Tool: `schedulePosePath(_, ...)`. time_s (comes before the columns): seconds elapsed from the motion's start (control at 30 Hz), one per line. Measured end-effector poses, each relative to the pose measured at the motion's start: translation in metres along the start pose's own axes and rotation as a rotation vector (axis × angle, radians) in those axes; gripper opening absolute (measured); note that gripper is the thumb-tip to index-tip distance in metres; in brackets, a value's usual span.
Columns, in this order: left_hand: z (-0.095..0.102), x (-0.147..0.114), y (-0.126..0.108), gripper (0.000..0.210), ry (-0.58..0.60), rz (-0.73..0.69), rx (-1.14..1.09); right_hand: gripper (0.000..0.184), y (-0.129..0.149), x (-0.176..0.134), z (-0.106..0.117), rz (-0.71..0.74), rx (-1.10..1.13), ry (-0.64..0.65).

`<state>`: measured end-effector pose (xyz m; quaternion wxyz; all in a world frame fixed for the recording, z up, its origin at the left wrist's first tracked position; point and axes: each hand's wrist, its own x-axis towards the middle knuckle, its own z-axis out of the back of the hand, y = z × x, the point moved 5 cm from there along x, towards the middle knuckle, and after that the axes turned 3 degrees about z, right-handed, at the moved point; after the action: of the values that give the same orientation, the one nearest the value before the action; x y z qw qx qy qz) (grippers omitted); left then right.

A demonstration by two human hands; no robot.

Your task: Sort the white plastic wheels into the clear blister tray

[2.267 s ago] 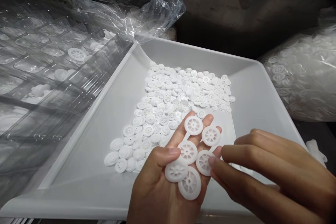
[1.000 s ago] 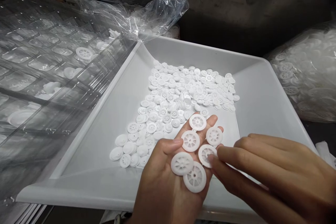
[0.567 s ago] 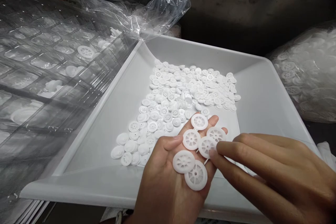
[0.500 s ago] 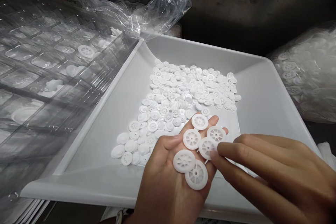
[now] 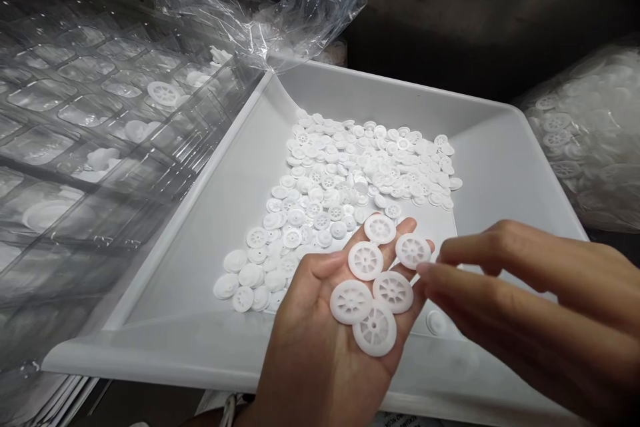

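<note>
My left hand (image 5: 333, 340) is palm up above the near side of the tray, carrying several white plastic gear wheels (image 5: 374, 327) with spoked centres. They lie spread over the palm and fingers, some overlapping. The thumb is stretched out at the left. From the right, my right hand (image 5: 530, 300) reaches in with its fingertips pinched at the lower right edge of one gear wheel (image 5: 413, 251), which rests by the left fingertips. Below the hands, a loose pile of similar white wheels (image 5: 325, 193) covers much of the tray floor.
The wide light-grey tray (image 5: 175, 267) has raised sloping walls. Stacked clear plastic compartment trays (image 5: 90, 107) with some white parts stand at the left. A crumpled clear bag (image 5: 310, 13) hangs over the back corner. A bag of white wheels (image 5: 595, 140) is at the right.
My right fingertips have shifted from the wheel near the palm's middle to the upper right wheel. The middle wheel now lies lower, against its neighbours. My left hand has barely moved.
</note>
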<state>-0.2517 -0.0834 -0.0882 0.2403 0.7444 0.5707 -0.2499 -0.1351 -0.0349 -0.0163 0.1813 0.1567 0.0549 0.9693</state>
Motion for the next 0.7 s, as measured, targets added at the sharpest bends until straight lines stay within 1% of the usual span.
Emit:
schedulePosePath(0.07,0.002,0.001,0.001,0.062,-0.035,0.01,-0.02,0.027,-0.006,-0.002,-0.002,-0.023,-0.012,0.034)
schedulePosePath(0.17,0.001,0.003,0.002,0.053,-0.03,0.023,-0.034,0.025,-0.013,-0.001,-0.008,-0.048,-0.016,0.045)
schedulePosePath(0.23,0.0,0.004,0.002,0.048,0.003,0.03,-0.031,0.023,-0.014,0.002,-0.011,-0.047,-0.011,0.01)
schedulePosePath(0.3,-0.002,0.005,0.002,0.047,0.042,0.032,-0.033,0.023,-0.012,0.007,-0.012,-0.05,-0.014,-0.047)
schedulePosePath(0.37,-0.002,0.005,0.002,0.048,0.058,0.034,-0.033,0.024,-0.01,0.012,-0.012,-0.059,-0.01,-0.075)
schedulePosePath(0.47,0.004,0.003,0.001,0.05,0.015,0.014,-0.007,0.023,-0.008,0.015,-0.011,-0.055,0.0,-0.09)
schedulePosePath(0.57,0.008,0.001,0.001,0.056,-0.036,-0.015,0.025,0.019,-0.012,0.013,-0.009,-0.055,0.004,-0.09)
schedulePosePath(0.63,0.006,0.001,0.001,0.056,-0.038,-0.027,0.039,0.015,-0.015,0.009,-0.008,-0.056,-0.003,-0.081)
schedulePosePath(0.7,0.001,0.002,0.001,0.051,-0.014,-0.022,0.036,0.015,-0.015,0.006,-0.007,-0.047,-0.011,-0.064)
